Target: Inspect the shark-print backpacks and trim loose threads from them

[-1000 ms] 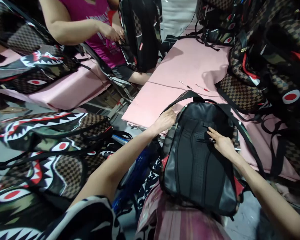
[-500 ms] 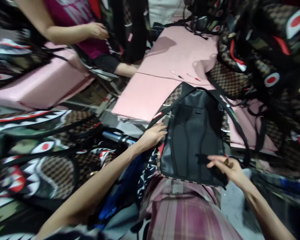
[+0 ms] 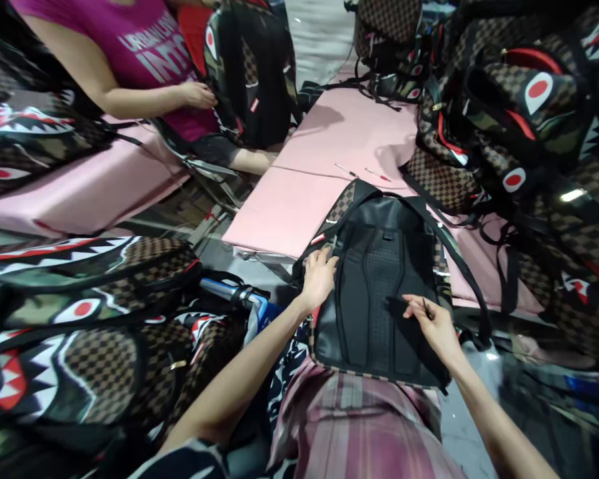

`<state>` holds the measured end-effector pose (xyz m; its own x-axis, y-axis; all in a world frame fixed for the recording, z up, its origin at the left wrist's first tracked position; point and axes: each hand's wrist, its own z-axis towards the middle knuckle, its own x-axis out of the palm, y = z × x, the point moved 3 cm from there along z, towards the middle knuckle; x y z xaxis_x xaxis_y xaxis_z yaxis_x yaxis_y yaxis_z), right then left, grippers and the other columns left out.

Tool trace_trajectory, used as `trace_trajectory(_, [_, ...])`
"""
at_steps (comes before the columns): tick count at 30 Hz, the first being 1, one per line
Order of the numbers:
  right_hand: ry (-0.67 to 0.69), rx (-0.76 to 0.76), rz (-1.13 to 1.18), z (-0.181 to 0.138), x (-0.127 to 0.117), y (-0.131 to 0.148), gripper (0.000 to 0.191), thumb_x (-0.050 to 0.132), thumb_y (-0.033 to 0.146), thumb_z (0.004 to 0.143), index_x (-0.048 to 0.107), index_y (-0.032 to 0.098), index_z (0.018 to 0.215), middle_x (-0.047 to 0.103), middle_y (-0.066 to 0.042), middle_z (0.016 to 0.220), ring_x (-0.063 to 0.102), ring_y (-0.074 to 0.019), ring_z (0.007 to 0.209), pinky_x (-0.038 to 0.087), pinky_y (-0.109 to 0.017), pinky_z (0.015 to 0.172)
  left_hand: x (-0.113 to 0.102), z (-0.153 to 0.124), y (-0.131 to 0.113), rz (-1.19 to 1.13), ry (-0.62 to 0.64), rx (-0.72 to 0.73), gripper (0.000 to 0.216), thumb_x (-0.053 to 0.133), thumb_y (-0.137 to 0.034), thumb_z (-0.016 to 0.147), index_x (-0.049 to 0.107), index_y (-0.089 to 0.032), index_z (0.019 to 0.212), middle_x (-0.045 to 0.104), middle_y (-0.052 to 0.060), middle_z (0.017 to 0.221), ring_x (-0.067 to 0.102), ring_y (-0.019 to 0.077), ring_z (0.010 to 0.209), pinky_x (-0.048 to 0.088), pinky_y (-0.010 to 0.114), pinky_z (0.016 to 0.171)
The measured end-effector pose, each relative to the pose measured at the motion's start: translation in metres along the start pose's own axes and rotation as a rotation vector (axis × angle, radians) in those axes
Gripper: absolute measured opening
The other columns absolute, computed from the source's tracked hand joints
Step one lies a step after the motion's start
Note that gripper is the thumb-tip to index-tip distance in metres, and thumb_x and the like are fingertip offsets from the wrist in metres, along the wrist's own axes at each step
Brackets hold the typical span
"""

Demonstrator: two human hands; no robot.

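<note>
- Right hand (image 3: 430,324): fingers curled around a small dark object (image 3: 428,308), just over the black-backed backpack (image 3: 377,299).
- Left hand (image 3: 319,278): fingers half bent at the backpack's left edge; cannot tell whether it grips.
- Backpack: back upward, its bottom by the plaid cloth (image 3: 374,426) on the lap, its top by the pink table (image 3: 279,213).

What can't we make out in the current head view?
Head view:
Backpack front: turned away, hidden by its own back panel.
Dark item at the right hand: too small to identify, partly covered.
Left hand: its own fingers hide what they press.
Red-and-white tag lettering: too small.
Co-worker: head cut off by top edge.
</note>
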<state>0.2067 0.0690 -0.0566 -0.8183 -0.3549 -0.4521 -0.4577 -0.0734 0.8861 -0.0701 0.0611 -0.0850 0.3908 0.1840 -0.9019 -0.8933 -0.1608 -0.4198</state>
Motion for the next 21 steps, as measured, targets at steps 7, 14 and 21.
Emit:
trace_trajectory(7, [0.091, 0.016, -0.099, 0.031, 0.018, 0.002, 0.037, 0.043, 0.045, 0.086, 0.065, 0.015, 0.093, 0.066, -0.004, 0.072, 0.062, -0.0199, 0.077, 0.044, -0.031, 0.078, 0.011, 0.009, 0.018, -0.189, 0.105, -0.093, 0.026, 0.064, -0.028, 0.077, 0.067, -0.035, 0.101, 0.04, -0.003, 0.138, 0.029, 0.0291, 0.12, 0.03, 0.05, 0.096])
trace_trajectory(14, [0.15, -0.026, -0.433, 0.076, 0.048, 0.023, 0.027, 0.044, 0.03, 0.086, 0.066, 0.023, 0.099, 0.071, -0.002, 0.086, 0.065, -0.0202, 0.083, 0.045, -0.03, 0.072, 0.013, 0.008, 0.005, -0.156, -0.037, -0.125, 0.007, 0.065, -0.029, 0.076, 0.071, -0.027, 0.074, 0.057, -0.001, 0.118, 0.031, 0.0278, 0.116, 0.027, 0.046, 0.095])
trace_trajectory(21, [0.139, -0.176, -0.803, 0.093, 0.072, 0.053, 0.042, 0.058, 0.042, 0.08, 0.053, 0.023, 0.118, 0.067, -0.004, 0.101, 0.062, -0.0216, 0.091, 0.045, -0.029, 0.071, 0.017, 0.005, 0.005, -0.081, -0.012, -0.095, 0.014, 0.05, -0.012, 0.079, 0.063, -0.017, 0.08, 0.051, 0.008, 0.108, 0.033, 0.0272, 0.113, 0.031, 0.044, 0.093])
